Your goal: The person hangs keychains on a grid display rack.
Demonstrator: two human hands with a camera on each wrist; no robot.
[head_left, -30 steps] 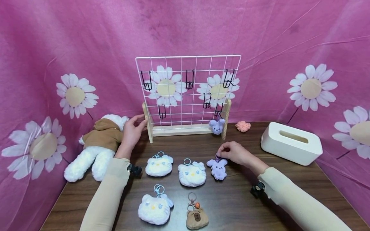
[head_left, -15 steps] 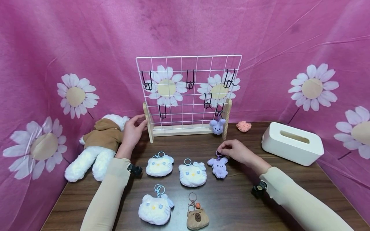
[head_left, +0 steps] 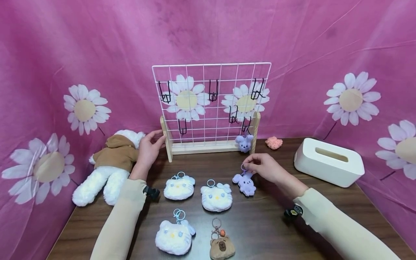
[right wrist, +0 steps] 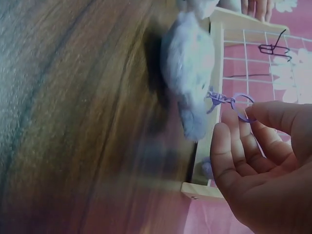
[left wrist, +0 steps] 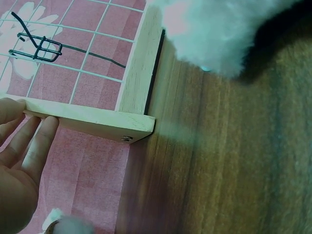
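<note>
On the left of the bench (head_left: 263, 231) lies a white plush toy (head_left: 115, 155) in a brown top, its face out of sight and its side partly covered by the left forearm. The left hand (head_left: 150, 148) touches the outer side of the rack (head_left: 204, 147) at its left wooden post, fingers mostly straight; the left wrist view cuts off much of this hand at its edge. Two white cat pouches come next, a far one (head_left: 179, 187) and a near one (head_left: 174, 237), then a third cat pouch (head_left: 216, 198) and, nearer, a brown bear pouch (head_left: 222, 249) at the bottom edge of the head view. Just right of the third pouch is a purple plush keychain (head_left: 246, 185). The right hand (head_left: 264, 167) pinches its ring (right wrist: 233, 103) between thumb and fingers, and the plush sits below the fingertips, slightly left and nearer — whether its feet touch the bench I cannot tell. Beyond it a second purple plush (head_left: 243, 143) hangs at the rack's right end, a mere blur behind fingers in the right wrist view. Farther right are a fuzzy orange tuft (head_left: 273, 143) and a white box (head_left: 310, 172).
</note>
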